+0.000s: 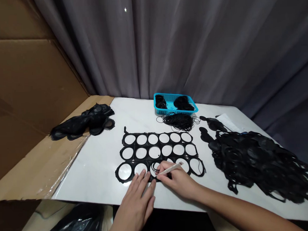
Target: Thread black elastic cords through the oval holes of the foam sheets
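A black fabric sheet (145,160) with three rows of round cut-outs lies flat on the white table (89,167). My left hand (137,195) rests with fingers stretched out over its near edge, by the front row. In my right hand (176,181) is a slim white pen-like tool (172,168), its tip pointing left and down at a front-row ring. The tool's exact kind cannot be made out. Thin black cord (153,166) loops inside that ring, beside my right fingers. My right hand partly covers the neighbouring cut-outs.
A blue basket (157,112) holding black bundles stands at the back, with tangled black cords (178,121) before it. Black fabric pieces (251,155) are heaped at right near a white paper (229,123). More black fabric (88,122) lies left on cardboard (55,162).
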{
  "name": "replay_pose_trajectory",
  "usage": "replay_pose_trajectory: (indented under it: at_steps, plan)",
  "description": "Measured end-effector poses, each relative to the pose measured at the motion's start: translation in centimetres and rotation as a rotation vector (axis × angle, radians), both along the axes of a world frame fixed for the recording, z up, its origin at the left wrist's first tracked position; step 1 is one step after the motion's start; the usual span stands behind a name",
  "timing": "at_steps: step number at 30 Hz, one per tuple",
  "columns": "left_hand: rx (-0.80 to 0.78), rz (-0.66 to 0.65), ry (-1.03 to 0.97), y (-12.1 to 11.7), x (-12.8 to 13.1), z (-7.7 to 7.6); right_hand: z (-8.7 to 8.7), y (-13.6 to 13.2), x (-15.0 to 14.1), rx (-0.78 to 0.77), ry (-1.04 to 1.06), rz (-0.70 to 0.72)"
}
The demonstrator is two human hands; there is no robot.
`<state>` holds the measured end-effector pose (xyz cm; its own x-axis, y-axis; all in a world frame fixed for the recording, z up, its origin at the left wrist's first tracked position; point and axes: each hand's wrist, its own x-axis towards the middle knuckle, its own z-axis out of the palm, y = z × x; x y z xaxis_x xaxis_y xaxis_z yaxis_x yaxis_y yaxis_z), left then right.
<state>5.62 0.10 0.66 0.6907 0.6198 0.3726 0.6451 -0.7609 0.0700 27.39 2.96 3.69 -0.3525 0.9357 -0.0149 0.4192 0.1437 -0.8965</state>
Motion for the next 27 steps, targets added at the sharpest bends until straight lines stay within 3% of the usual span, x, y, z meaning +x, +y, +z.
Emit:
replay_pose_trajectory:
  at_steps: [27]
  plan:
    - [-0.049,0.009,-0.038,0.19,-0.18,-0.25,0.03,-0.03,-0.12,-0.095,-0.010,-0.064]
